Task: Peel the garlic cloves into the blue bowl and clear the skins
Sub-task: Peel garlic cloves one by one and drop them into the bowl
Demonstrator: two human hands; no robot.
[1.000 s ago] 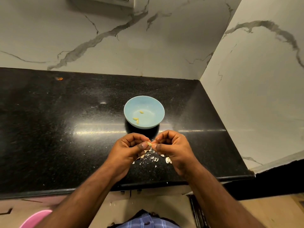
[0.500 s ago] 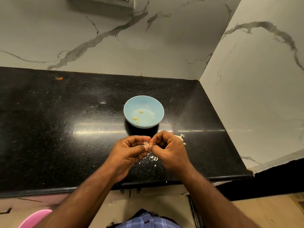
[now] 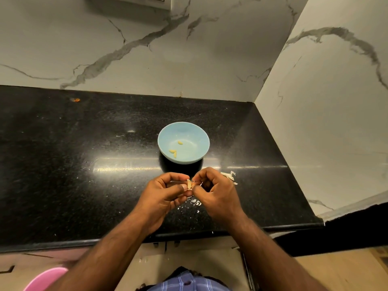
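A light blue bowl (image 3: 193,131) stands on the black counter (image 3: 84,164) and holds three small peeled garlic cloves (image 3: 180,142). Just in front of it my left hand (image 3: 163,194) and my right hand (image 3: 214,192) meet, both with curled fingers. Between their fingertips they pinch one pale garlic clove (image 3: 190,183) with skin peeling off it. Loose white skins (image 3: 196,202) lie on the counter under my hands, and more skins (image 3: 228,175) show behind my right hand.
Marble walls close the counter at the back and on the right. An orange scrap (image 3: 75,99) lies far back left. A pink tub (image 3: 44,279) sits below the counter's front edge at lower left.
Both hands have shifted a little to the right and away from me. The skin on the clove has opened out. Skins behind my right hand have come into sight.
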